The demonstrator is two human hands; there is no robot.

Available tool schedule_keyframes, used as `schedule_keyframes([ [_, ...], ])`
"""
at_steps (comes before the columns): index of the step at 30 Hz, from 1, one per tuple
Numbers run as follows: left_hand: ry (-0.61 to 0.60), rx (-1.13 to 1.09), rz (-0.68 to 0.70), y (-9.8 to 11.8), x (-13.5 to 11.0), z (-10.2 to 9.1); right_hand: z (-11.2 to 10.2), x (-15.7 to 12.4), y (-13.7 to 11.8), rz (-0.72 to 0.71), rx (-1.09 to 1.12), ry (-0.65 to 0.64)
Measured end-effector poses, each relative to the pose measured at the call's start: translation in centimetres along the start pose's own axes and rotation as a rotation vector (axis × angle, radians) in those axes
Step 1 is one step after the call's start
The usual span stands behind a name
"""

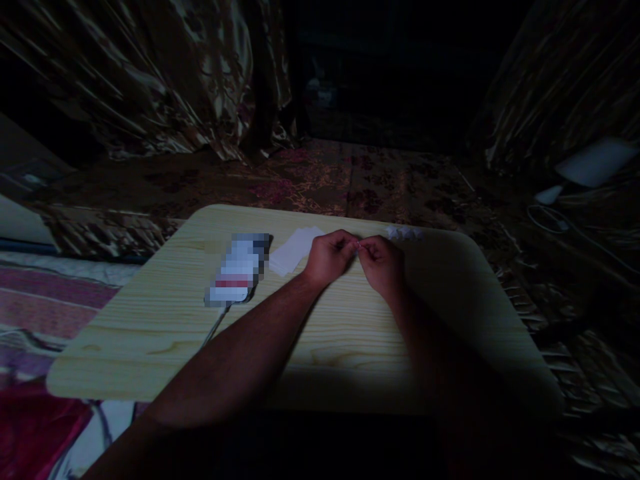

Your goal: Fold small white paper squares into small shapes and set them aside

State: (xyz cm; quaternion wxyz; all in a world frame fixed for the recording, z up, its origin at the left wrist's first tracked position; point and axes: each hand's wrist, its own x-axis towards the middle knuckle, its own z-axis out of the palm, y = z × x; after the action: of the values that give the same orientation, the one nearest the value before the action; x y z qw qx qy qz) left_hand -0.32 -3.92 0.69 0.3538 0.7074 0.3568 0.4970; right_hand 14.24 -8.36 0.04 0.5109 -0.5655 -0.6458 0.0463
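Note:
Over the far middle of the wooden table (320, 327), my left hand (333, 257) and my right hand (383, 263) meet at the fingertips. Both are closed in a pinch. Something very small, perhaps with a pinkish tint, shows between the fingertips, but it is too small and dim to name. Just left of my left hand lie several white paper sheets (293, 252), partly hidden by that hand. Beyond my right hand, near the table's far edge, sit several small white folded pieces (405, 233).
A phone-like device (235, 270), blurred out, lies on the table's left with a cable (215, 327) running toward me. Patterned cloth (300, 177) covers the surface beyond. A white lamp (595, 163) stands at far right, and curtains (215, 73) hang behind.

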Motion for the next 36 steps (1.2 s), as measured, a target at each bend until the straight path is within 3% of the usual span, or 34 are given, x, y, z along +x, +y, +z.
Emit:
schedule_keyframes([
  [8, -0.010, 0.156, 0.068, 0.74, -0.22, -0.27, -0.27, 0.13, 0.06, -0.049, -0.038, -0.024],
  [13, 0.009, 0.118, 0.044, 0.41, -0.23, -0.11, -0.21, 0.09, 0.11, -0.062, -0.028, -0.039],
  [19, 0.035, 0.028, -0.025, 0.08, -0.06, 0.10, 0.20, 0.08, 0.02, 0.021, 0.039, 0.013],
  [26, 0.054, -0.074, -0.079, -0.08, 0.14, 0.04, -0.39, 0.79, 0.25, -0.141, -0.048, 0.109],
  [36, 0.015, -0.262, -0.179, 0.04, 0.44, 0.12, -0.50, 0.52, -0.06, 0.118, 0.042, 0.010],
])
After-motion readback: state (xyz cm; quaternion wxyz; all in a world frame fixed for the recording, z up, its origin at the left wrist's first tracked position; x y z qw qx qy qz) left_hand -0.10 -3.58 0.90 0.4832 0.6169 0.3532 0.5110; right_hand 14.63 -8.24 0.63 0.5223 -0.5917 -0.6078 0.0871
